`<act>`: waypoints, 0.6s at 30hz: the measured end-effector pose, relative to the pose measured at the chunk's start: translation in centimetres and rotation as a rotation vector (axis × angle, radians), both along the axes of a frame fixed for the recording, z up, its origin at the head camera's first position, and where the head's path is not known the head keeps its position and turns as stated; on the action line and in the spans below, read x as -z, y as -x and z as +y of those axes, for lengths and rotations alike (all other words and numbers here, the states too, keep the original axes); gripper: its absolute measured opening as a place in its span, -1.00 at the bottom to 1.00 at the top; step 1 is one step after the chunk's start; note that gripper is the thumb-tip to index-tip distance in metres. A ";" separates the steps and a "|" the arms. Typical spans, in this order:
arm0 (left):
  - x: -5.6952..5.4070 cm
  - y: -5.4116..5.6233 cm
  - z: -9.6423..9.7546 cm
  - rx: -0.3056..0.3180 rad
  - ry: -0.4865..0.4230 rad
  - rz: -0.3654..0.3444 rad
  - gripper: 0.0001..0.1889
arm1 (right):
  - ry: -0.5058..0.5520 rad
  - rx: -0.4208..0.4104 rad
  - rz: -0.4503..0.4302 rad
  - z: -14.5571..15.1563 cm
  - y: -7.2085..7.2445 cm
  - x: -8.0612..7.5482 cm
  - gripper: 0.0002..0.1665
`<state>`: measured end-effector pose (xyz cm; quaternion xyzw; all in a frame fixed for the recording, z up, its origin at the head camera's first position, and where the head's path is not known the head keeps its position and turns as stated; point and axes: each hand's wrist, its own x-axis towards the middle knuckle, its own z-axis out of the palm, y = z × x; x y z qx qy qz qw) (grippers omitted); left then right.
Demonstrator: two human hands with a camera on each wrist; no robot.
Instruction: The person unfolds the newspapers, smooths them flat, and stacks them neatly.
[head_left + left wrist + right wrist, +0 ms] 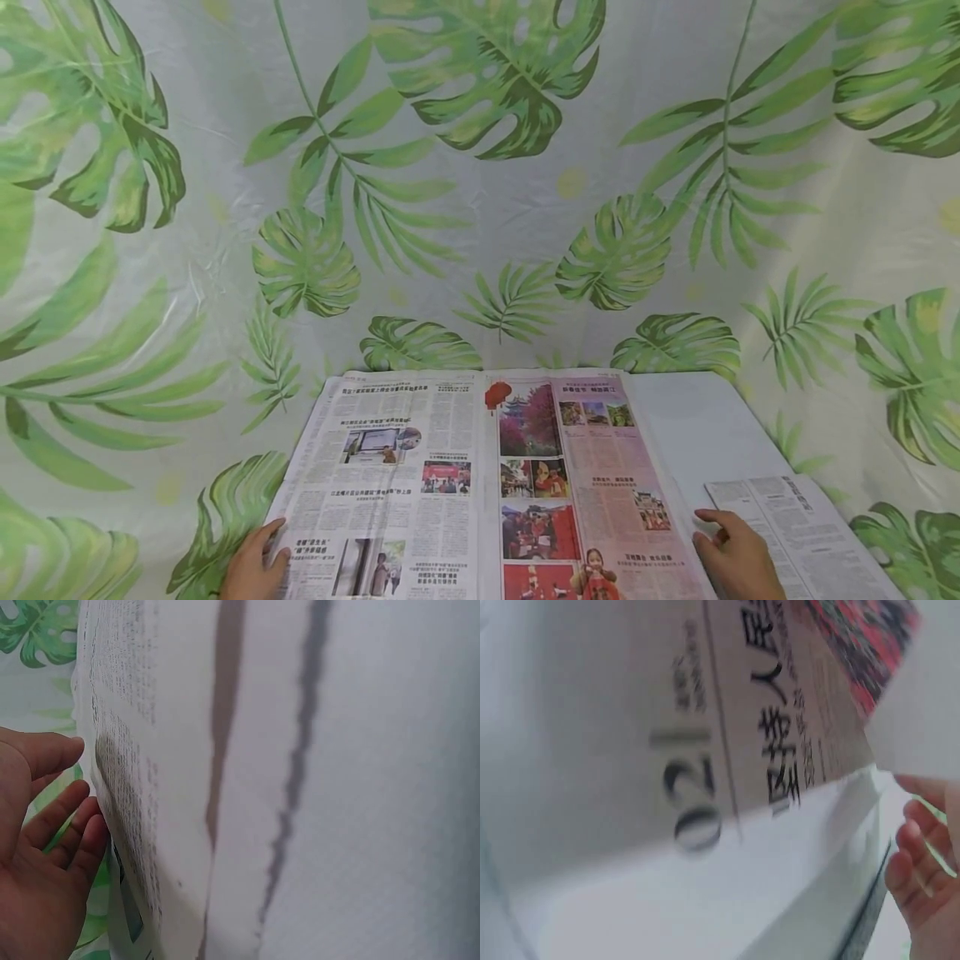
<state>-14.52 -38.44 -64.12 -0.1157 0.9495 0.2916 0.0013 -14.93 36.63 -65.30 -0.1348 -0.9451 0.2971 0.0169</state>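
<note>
An open newspaper [442, 417] lies spread before me, black text on its left page and red photos on its pinkish right page. At its lower left edge is my left hand [257, 562]. In the left wrist view, the fingers of that hand [49, 847] are loosely bent right at the paper's edge, thumb apart from them. My right hand [735, 554] is beside the lower right edge of the pink page. In the right wrist view, its fingertips are close to the corner of a page [780, 735] marked 02, with the fingers relaxed.
Right of the newspaper lies a blank white sheet or board [690, 417]. A smaller printed sheet [787, 517] is partly behind my right hand. A cloth with green leaf patterns [510, 217] covers the background and surrounds the papers.
</note>
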 end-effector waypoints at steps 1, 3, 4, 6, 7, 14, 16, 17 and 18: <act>-0.1 0.0 0.1 0.001 -0.005 -0.002 -0.42 | -0.038 -0.009 0.012 0.3 -0.1 0.1 -0.39; -0.2 0.0 0.2 0.005 -0.012 -0.003 -0.41 | -0.097 -0.018 0.022 0.9 -0.3 0.1 -0.37; -0.3 0.0 0.3 0.005 -0.016 -0.003 -0.41 | -0.114 -0.020 0.020 1.2 -0.3 0.1 -0.34; -0.4 -0.1 0.4 0.006 -0.021 0.002 -0.42 | -0.135 -0.007 0.006 1.8 -0.4 0.1 -0.28; -0.4 -0.1 0.4 0.007 -0.024 0.006 -0.42 | -0.137 0.006 -0.012 2.1 -0.4 0.0 -0.24; 0.1 -0.7 0.8 -0.006 -0.036 0.091 -0.51 | -0.127 0.066 -0.176 3.7 -1.0 0.2 -0.03; 0.3 -0.9 0.9 -0.005 -0.037 0.113 -0.53 | -0.126 0.063 -0.202 4.1 -1.3 0.5 0.01; 0.5 -0.9 1.0 -0.002 -0.028 0.138 -0.54 | -0.130 0.054 -0.205 4.2 -1.5 0.5 0.02; 0.7 -1.0 1.1 0.001 -0.014 0.171 -0.56 | -0.133 0.046 -0.207 4.4 -1.6 0.6 0.02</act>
